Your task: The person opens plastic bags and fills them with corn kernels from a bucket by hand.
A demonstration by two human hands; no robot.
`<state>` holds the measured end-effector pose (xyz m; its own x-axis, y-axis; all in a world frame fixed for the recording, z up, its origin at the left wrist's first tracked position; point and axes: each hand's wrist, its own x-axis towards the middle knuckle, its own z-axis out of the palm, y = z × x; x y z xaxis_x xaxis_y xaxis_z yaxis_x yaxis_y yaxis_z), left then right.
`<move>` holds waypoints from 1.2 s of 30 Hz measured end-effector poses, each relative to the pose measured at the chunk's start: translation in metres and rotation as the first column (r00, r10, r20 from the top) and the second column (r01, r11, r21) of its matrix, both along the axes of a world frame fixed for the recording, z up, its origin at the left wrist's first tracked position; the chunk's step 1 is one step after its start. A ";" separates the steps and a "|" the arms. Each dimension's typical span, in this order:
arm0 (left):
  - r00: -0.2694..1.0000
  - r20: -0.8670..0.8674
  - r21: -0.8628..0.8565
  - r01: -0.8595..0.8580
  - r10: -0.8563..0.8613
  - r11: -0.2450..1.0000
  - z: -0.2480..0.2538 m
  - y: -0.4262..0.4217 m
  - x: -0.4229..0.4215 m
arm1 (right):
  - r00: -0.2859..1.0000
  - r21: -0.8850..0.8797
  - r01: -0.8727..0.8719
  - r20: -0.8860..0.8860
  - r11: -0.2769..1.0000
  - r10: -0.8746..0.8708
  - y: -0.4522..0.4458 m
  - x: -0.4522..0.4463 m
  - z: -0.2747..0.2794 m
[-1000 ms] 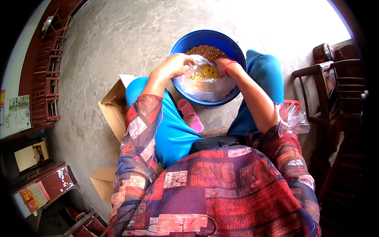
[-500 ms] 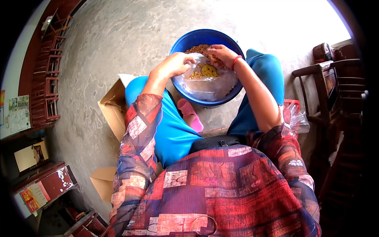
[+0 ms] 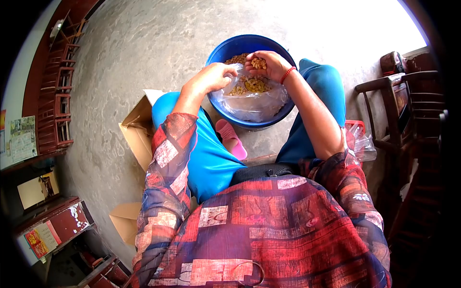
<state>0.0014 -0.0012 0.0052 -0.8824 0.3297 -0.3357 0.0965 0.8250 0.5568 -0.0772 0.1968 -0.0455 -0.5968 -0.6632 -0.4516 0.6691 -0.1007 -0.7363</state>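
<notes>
A blue bucket (image 3: 224, 47) stands on the floor between my knees. Tan, kernel-like pieces (image 3: 235, 59) lie inside it toward the far side. A clear plastic bag (image 3: 252, 106) with a yellow printed figure rests across the bucket's near half, with some of the same pieces in it. My left hand (image 3: 218, 77) pinches the bag's left edge. My right hand (image 3: 272, 66), a red band at its wrist, is cupped palm up above the bag's far side and holds a handful of kernel-like pieces (image 3: 259, 63). What exactly the pieces are I cannot make out.
An open cardboard box (image 3: 139, 127) sits left of my leg. To the right are a dark wooden chair (image 3: 384, 91) and a red basket (image 3: 355, 126) with clear plastic bags. Small wooden chairs (image 3: 60, 105) line the left wall.
My right hand has turned from palm down over the pieces to palm up, now showing a handful in it. My left hand stays at the bag's edge.
</notes>
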 end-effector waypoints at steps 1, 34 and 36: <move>1.000 0.000 -0.004 -0.003 0.003 1.000 0.000 0.000 0.000 | 0.999 -0.033 0.032 -0.016 0.999 -0.032 0.000 -0.001 0.000; 0.982 -0.180 0.123 -0.035 0.058 0.992 -0.004 0.001 0.000 | 0.270 0.856 0.104 -0.514 0.507 0.814 -0.005 -0.004 -0.041; 0.974 -0.217 0.178 -0.025 0.064 0.984 -0.003 0.002 -0.004 | 0.230 0.891 0.127 -0.453 0.435 0.861 -0.004 -0.008 -0.050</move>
